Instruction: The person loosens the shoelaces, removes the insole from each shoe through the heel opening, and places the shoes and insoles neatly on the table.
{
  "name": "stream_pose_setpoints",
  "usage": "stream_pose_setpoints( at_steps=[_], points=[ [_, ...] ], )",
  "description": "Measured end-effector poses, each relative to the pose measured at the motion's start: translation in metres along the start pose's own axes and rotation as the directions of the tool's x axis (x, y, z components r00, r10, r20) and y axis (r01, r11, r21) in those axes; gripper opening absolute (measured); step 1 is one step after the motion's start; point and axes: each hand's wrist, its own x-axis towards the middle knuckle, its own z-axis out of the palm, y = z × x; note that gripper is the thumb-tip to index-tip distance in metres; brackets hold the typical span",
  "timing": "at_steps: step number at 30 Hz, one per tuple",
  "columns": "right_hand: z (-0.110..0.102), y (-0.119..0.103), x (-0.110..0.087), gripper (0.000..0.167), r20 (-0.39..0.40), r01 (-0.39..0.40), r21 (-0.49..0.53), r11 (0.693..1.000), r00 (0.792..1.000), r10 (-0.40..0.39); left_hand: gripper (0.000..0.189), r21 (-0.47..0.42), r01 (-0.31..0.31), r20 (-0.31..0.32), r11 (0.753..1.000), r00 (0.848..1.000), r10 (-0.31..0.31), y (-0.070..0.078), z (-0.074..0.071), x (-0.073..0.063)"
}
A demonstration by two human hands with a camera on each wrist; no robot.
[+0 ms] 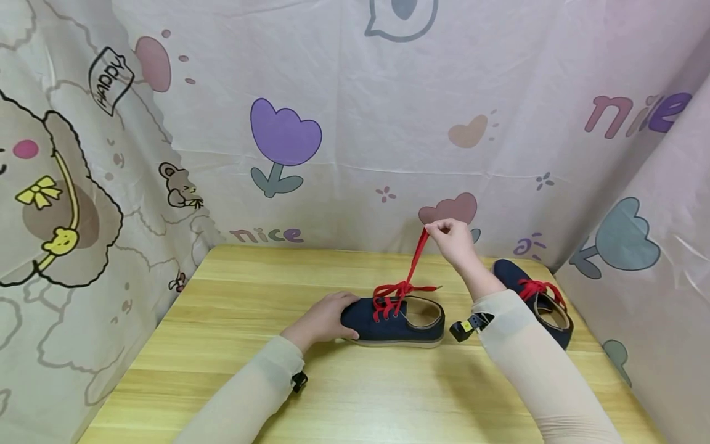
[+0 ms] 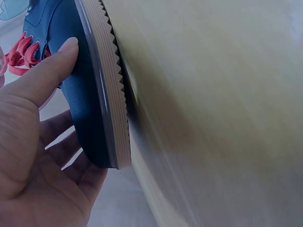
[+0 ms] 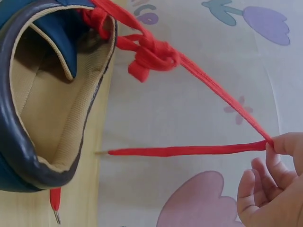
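A navy canvas shoe [image 1: 366,320] with red laces stands upright on the wooden table, its toe to the left. My left hand [image 1: 327,316] grips the toe, thumb on the near side and fingers round the far side, as the left wrist view shows. Above and behind the shoe, my right hand [image 1: 452,240] pinches a red shoelace [image 1: 417,256] and holds it taut. That lace runs down to a loose knot [image 3: 158,54] over the tongue; its tipped end [image 3: 142,152] hangs free from the pinch. Another lace end [image 1: 424,288] sticks out to the right.
A second navy shoe [image 1: 507,274] with a red lace bow lies angled at the table's right side. The wooden table [image 1: 233,302] meets a printed cloth [image 1: 355,123] at the back; cloth also hangs at both sides.
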Motion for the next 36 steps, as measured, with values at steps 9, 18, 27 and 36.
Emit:
stream_pose_setpoints(
  at_steps=[9,18,27,36],
  points=[
    [-0.01,0.002,0.006,0.036,-0.068,-0.065,0.066,0.996,0.995,0.07,0.082,0.013,-0.003,0.003,1.0,1.0,0.003,-0.002,0.002,0.001],
    [-0.018,0.005,0.013,0.039,-0.096,-0.144,0.165,0.976,0.982,0.161,0.081,0.016,0.004,0.004,1.0,1.0,-0.004,0.001,0.0,0.0],
    [-0.033,0.013,0.019,0.039,-0.157,-0.201,0.242,0.949,0.957,0.243,0.083,0.024,0.014,0.01,1.0,1.0,-0.014,0.002,0.0,0.0],
    [-0.016,0.033,0.015,0.042,-0.004,-0.22,0.083,0.972,0.975,0.221,0.082,0.009,0.027,0.012,1.0,1.0,-0.027,0.003,-0.001,-0.002]
  ],
)
